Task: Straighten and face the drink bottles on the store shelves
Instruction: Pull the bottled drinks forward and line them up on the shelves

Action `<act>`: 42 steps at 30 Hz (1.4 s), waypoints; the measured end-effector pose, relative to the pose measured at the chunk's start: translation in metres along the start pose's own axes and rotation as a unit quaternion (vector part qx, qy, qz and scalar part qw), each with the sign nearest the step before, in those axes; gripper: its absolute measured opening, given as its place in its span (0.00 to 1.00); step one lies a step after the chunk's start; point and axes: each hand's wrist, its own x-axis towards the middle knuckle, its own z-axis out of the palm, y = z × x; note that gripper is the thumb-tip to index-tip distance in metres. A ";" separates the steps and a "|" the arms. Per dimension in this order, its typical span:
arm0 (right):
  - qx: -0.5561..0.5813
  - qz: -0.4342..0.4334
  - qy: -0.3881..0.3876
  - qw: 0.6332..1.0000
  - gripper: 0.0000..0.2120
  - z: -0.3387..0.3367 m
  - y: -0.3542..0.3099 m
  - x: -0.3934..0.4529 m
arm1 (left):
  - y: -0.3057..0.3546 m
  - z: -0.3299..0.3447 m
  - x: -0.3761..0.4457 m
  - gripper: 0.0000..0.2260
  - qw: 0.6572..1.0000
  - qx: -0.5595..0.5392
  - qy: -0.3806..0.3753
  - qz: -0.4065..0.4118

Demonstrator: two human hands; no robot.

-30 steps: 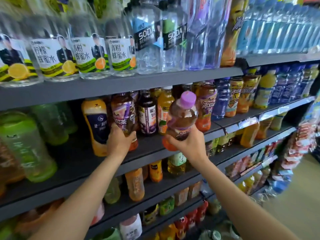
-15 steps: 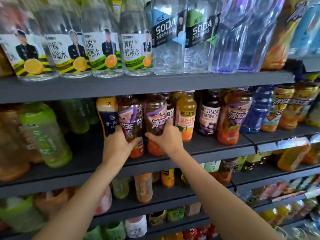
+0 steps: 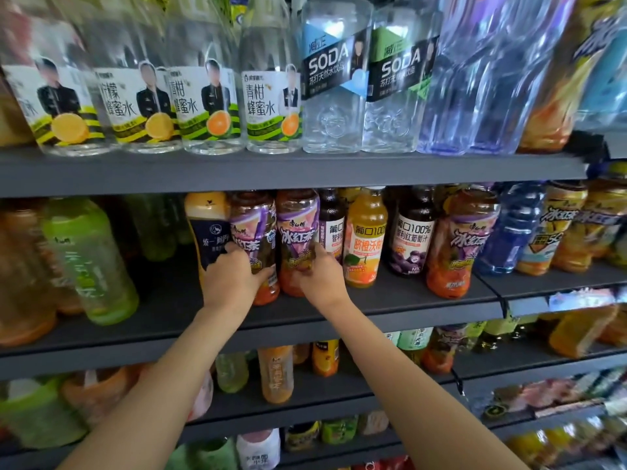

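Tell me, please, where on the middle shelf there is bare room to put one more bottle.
The bare patch is the dark shelf board between the green bottle and the left hand, in front of the deeper green bottles. The front strip right of the right hand is also bare. Behind both hands, the bottles stand crowded together.

— What can be read on the top shelf?
— "SODA" is printed in white on two clear bottles at upper centre, one with a blue-topped label (image 3: 334, 67) and one with a green-topped label (image 3: 400, 67). "蜂蜜水" is shown on the honey-water bottles at upper left; on one (image 3: 269, 103) "青柑" is read above it.
— And on the middle shelf?
— "冰红茶" is seen on the purple label of the iced tea bottle (image 3: 297, 239) at centre. "100%" is printed on the orange juice bottle (image 3: 366, 239) and on the dark grape juice bottle (image 3: 412, 239). "统一" is read on a navy-labelled bottle (image 3: 212, 237).
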 end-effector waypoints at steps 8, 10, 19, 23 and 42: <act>-0.063 -0.117 0.182 0.974 0.16 -0.054 -0.007 -0.008 | -0.002 0.000 0.004 0.29 1.000 -0.016 -0.024 0.004; -0.127 -0.134 0.161 0.970 0.26 -0.059 -0.018 0.007 | 0.001 -0.003 0.000 0.28 0.999 -0.021 -0.029 -0.008; -0.243 -0.103 0.056 0.963 0.35 -0.053 -0.013 0.025 | 0.007 -0.014 -0.050 0.26 0.998 -0.032 0.029 0.049; -0.210 -0.206 0.187 0.937 0.20 -0.061 0.002 0.010 | 0.022 -0.011 -0.050 0.21 0.977 -0.007 0.132 0.169; -0.029 0.207 0.263 0.942 0.24 -0.174 0.089 -0.008 | 0.113 0.035 -0.054 0.23 0.957 -0.109 -0.006 0.270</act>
